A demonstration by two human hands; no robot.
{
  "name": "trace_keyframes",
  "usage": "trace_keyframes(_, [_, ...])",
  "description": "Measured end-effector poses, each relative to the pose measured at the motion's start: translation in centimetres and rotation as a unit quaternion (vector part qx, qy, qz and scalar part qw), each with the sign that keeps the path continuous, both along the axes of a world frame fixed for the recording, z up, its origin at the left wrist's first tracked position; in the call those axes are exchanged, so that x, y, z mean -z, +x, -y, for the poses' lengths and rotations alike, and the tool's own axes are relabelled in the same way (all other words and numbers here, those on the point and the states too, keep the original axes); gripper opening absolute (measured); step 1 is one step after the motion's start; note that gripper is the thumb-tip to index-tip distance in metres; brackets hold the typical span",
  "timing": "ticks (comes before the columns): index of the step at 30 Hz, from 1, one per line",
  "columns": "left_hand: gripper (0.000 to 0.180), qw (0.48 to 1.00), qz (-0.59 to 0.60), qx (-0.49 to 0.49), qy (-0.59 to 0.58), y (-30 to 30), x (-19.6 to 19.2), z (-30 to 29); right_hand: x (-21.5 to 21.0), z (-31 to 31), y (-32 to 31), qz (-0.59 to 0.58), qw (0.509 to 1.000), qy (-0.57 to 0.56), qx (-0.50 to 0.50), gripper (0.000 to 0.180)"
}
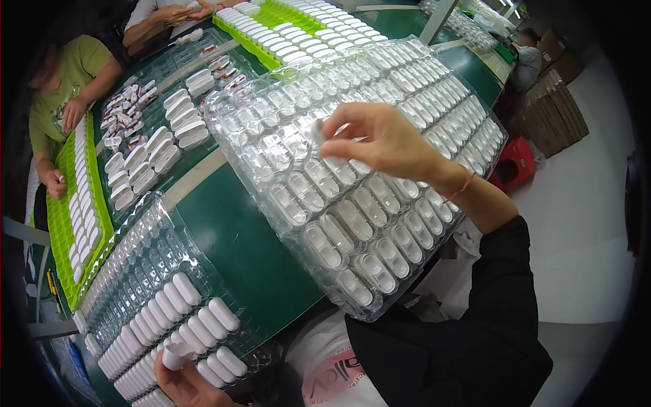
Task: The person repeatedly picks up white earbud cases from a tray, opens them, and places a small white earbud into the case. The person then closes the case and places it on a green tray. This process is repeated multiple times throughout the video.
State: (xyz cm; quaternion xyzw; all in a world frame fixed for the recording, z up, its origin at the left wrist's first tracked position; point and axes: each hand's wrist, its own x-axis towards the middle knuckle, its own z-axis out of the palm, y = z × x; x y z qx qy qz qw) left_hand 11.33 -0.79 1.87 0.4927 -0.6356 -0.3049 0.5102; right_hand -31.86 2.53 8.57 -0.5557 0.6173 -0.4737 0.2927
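At the lower left my left hand (182, 385) is closed round a small white case (176, 355), held over a clear blister tray (180, 237) partly filled with rows of white oblong cases (157, 315). My right hand (383, 139) is raised above a larger clear tray (308, 254). Its thumb and forefinger pinch a small pale piece (317, 131), blurred and too small to name. White oval shells (354, 220) fill the pockets of that larger tray.
Across the green table (237, 224), a person in a green shirt (74, 88) works at a lime-green tray (102, 217). Open white cases (159, 149) and small dark-and-red parts (125, 112) lie between us. A red stool (512, 163) and stacked cardboard (553, 112) stand to the right.
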Motion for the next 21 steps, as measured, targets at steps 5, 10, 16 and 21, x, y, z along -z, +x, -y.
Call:
trace_keyframes(5, [0.039, 0.971, -0.231, 0.036, 0.054, -7.4, 0.6, -3.1, 0.2, 2.1, 6.7, 0.106, 0.983, 0.105, -0.105, 0.014])
trace_keyframes(10, [0.04, 0.908, -0.334, 0.173, 0.183, -10.4, -0.6, -3.4, 2.5, 2.5, 9.3, 0.219, 0.953, 0.11, -0.175, 0.017])
trace_keyframes(16, [0.041, 0.898, -0.333, 0.186, 0.22, -11.1, -0.5, -2.7, 2.6, 2.2, 9.9, 0.202, 0.944, 0.118, -0.233, 0.025])
trace_keyframes(21, [0.041, 0.893, -0.342, 0.194, 0.22, -12.3, -0.1, -2.1, 3.0, 2.0, 10.1, 0.129, 0.956, 0.075, -0.254, 0.027])
